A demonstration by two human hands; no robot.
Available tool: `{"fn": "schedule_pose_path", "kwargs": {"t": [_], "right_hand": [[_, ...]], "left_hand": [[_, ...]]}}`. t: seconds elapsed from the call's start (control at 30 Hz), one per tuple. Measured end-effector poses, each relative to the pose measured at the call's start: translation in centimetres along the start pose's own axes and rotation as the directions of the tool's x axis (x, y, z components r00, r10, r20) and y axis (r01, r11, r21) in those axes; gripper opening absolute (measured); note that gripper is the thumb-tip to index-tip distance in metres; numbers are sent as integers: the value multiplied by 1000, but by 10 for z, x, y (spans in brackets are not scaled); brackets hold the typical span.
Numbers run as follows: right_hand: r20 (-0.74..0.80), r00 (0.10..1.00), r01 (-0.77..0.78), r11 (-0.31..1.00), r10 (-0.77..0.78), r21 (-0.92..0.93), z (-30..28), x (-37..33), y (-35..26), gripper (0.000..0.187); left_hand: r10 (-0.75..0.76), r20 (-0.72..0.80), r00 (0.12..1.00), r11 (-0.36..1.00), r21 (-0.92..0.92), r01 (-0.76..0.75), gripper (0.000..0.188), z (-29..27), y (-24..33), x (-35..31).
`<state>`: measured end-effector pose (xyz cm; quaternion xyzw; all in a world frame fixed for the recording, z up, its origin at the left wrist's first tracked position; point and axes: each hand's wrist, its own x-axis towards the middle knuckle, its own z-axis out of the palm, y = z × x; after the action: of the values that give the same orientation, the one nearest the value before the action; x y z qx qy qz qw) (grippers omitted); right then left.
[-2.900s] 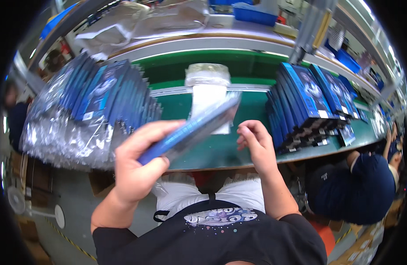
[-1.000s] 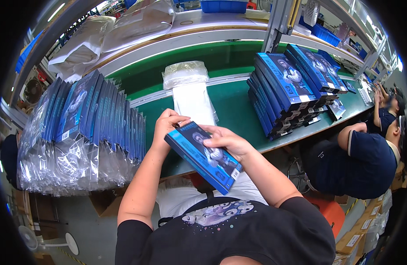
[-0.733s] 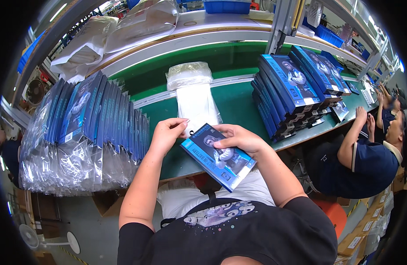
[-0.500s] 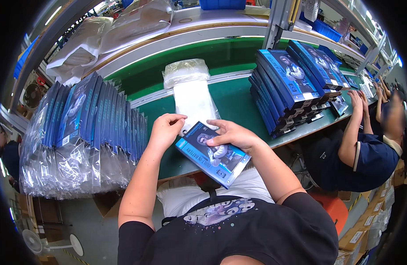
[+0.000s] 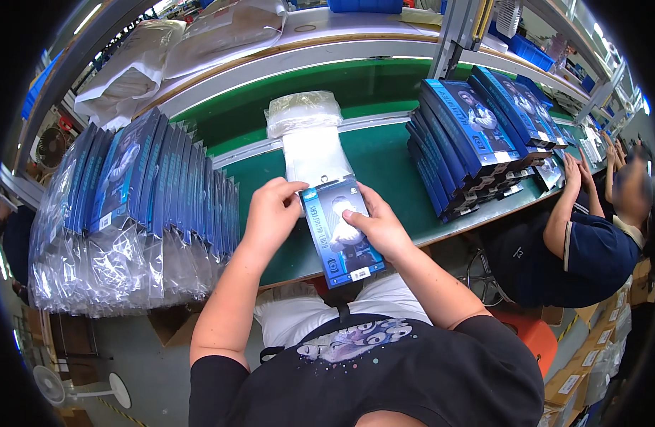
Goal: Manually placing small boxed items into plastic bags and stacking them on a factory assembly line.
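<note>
A flat blue box (image 5: 339, 238) printed with a figure is in my right hand (image 5: 381, 226), its thumb across the front and its fingers behind the right edge. The far end of the box lies over the near end of a stack of clear plastic bags (image 5: 313, 155). My left hand (image 5: 272, 213) is closed beside the box's far left corner. Its thumb and forefinger are pinched near the bag end; whatever is between them is hidden.
Left on the bench stand several bagged blue boxes (image 5: 132, 174). Right are piles of unbagged boxes (image 5: 477, 124). A person (image 5: 590, 228) works beyond them. White packing sacks (image 5: 128, 75) lie on the shelf above the green bench (image 5: 384, 164).
The box has turned more upright and moved left, its far end now over the bag stack. My right hand has shifted with it. The left hand stays near the bags' near end.
</note>
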<state>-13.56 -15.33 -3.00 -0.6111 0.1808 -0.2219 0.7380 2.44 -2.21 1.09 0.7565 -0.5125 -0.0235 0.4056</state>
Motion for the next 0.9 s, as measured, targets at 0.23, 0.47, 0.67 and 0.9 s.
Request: {"fn": "schedule_pose_path", "kwargs": {"t": [0.23,0.47,0.67,0.9], "right_hand": [[-32,978,-191,952,204,239,-2,-15,-19,26],[136,962,-244,969,236,45,7,-23,-33,56],[315,946,147,970,-81,-193,-9,-28,-62,101],[-181,543,773,572,-820,-275,17,-37,-87,18]], "left_hand": [[-311,35,950,736,-623,264,27,8,5,-32],[-508,379,773,-105,-919,381,29,19,14,-22],[-466,422,778,-170,-905,389,32,13,39,-35],[-96,558,824,247,-789,563,48,-26,79,-56]]}}
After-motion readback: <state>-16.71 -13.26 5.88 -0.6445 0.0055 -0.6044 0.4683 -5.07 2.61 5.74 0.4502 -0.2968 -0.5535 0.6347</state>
